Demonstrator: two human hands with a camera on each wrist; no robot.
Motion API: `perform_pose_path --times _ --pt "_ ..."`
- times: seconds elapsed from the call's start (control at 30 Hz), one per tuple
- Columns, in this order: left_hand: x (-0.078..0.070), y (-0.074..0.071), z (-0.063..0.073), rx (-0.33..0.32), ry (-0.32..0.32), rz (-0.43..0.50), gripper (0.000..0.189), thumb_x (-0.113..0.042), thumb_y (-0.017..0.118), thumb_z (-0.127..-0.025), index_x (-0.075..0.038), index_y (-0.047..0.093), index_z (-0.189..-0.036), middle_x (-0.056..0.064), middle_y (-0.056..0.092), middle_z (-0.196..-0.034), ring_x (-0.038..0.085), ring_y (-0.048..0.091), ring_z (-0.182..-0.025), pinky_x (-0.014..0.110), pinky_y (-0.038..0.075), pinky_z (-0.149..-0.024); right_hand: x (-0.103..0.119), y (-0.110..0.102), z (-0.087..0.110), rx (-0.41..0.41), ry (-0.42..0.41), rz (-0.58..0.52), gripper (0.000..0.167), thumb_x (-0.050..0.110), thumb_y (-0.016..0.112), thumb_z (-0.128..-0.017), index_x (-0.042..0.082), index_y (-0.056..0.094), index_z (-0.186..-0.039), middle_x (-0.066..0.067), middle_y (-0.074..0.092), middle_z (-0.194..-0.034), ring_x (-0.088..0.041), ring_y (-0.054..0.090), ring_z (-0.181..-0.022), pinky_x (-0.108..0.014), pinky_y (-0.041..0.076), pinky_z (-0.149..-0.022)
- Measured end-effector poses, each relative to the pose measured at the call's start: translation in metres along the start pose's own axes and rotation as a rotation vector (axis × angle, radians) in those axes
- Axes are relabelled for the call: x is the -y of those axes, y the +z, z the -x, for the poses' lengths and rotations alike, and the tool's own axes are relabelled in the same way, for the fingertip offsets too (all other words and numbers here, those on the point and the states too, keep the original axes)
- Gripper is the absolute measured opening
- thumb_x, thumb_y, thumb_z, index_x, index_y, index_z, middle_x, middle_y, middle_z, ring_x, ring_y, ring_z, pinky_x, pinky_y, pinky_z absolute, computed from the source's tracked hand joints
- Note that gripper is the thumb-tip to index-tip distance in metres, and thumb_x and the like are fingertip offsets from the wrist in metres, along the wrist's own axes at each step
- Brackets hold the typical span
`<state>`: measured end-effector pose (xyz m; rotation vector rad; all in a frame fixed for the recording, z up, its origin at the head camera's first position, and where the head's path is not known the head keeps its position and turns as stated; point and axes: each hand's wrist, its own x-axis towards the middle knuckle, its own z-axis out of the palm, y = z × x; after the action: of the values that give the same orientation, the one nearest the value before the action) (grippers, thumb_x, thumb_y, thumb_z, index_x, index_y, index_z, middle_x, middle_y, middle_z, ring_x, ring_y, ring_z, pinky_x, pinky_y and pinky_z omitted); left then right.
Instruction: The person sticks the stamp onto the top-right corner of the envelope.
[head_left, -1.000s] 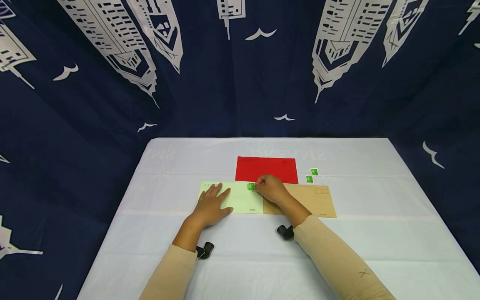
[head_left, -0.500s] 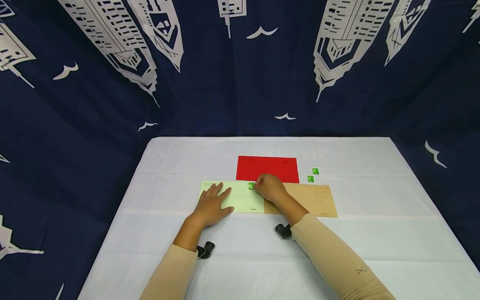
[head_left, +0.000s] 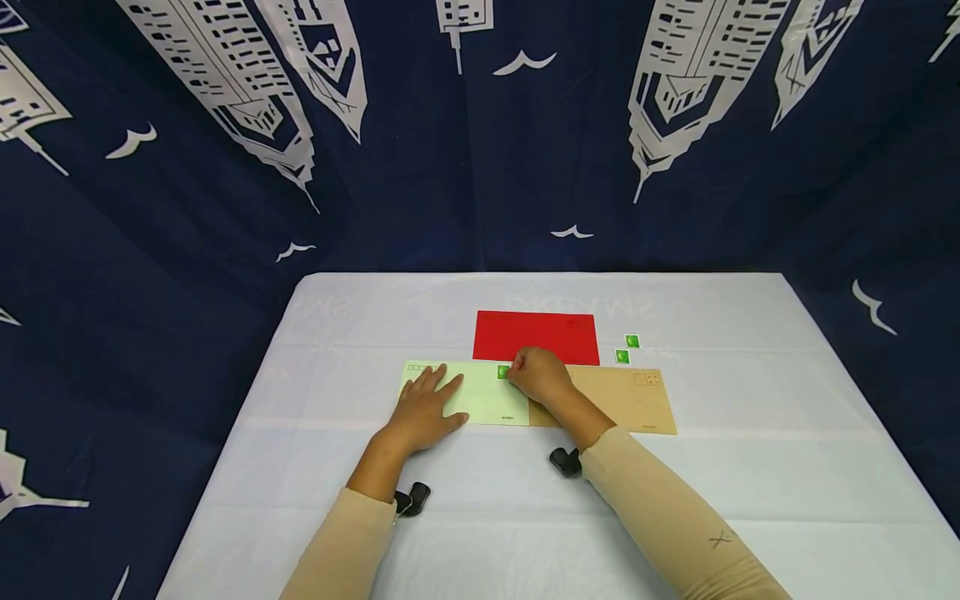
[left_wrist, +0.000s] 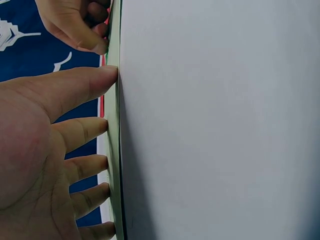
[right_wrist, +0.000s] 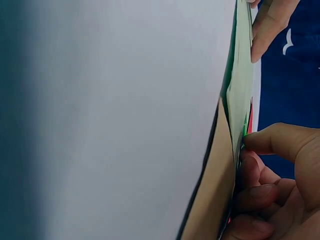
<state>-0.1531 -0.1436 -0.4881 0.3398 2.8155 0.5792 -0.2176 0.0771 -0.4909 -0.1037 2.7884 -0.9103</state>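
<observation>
A light green envelope lies on the table, with my left hand spread flat over its left part. In the left wrist view, the straight fingertips of that hand rest on the paper. A small green stamp sits at the envelope's upper right corner. My right hand pinches the stamp's right edge, thumb and forefinger together and the other fingers curled. The right wrist view has its thumb on the green stamp; the contact is partly hidden. A brown envelope lies partly under the right hand and wrist.
Behind the green envelope lies a red envelope. To its right are two more green stamps, one nearer and one farther. A white cloth covers the table; a dark blue printed curtain hangs behind.
The right hand has shifted very slightly left at the stamp's edge, covering a little more of it. The left hand stays in place on the green envelope.
</observation>
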Motion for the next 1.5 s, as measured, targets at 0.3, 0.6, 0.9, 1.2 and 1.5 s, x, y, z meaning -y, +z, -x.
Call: perform_pose_path --times 0.3,0.6,0.9,1.2,1.5 --pt "0.0014 0.002 -0.0011 0.006 -0.006 -0.003 0.068 -0.041 0.066 -0.096 -0.019 0.042 -0.156 0.012 0.025 -0.168 0.036 0.014 -0.158 0.062 0.014 -0.126 -0.0016 -0.0006 0.0015 0.004 -0.021 -0.009 0.017 0.022 0.07 -0.091 0.009 0.061 -0.099 -0.005 0.063 -0.073 -0.019 0.055 -0.068 -0.025 0.041 -0.058" --pt "0.0006 0.0004 0.0 0.004 0.001 0.004 0.067 -0.04 0.066 -0.096 -0.018 0.042 -0.156 0.013 0.025 -0.168 0.037 0.015 -0.158 0.062 0.014 -0.126 -0.0016 -0.0011 0.0051 0.015 -0.119 0.005 0.038 0.019 0.077 -0.087 0.012 0.064 -0.121 -0.004 0.062 -0.086 -0.018 0.057 -0.077 -0.025 0.046 -0.063" --pt "-0.0004 -0.0015 0.0004 0.004 0.005 0.001 0.068 -0.04 0.066 -0.096 -0.018 0.042 -0.156 0.013 0.025 -0.168 0.037 0.015 -0.158 0.062 0.014 -0.126 -0.0003 -0.0015 0.0053 0.029 -0.132 0.041 0.034 0.018 0.076 -0.087 0.012 0.067 -0.119 -0.003 0.061 -0.087 -0.017 0.055 -0.078 -0.025 0.045 -0.064" --pt "0.0 0.0009 -0.0006 0.011 -0.001 -0.011 0.069 -0.041 0.066 -0.096 -0.019 0.041 -0.156 0.012 0.025 -0.168 0.036 0.015 -0.158 0.062 0.014 -0.126 -0.0011 0.0 0.0051 0.037 -0.124 0.022 0.032 0.017 0.076 -0.088 0.01 0.068 -0.119 -0.004 0.061 -0.087 -0.017 0.056 -0.079 -0.025 0.045 -0.065" --pt "0.0001 0.0011 -0.0006 0.01 0.001 -0.018 0.069 -0.041 0.066 -0.096 -0.018 0.042 -0.156 0.013 0.025 -0.168 0.037 0.015 -0.158 0.062 0.015 -0.126 -0.0022 0.002 0.0043 0.03 -0.119 0.021 0.033 0.017 0.075 -0.088 0.01 0.067 -0.12 -0.003 0.062 -0.087 -0.017 0.056 -0.078 -0.025 0.046 -0.065"
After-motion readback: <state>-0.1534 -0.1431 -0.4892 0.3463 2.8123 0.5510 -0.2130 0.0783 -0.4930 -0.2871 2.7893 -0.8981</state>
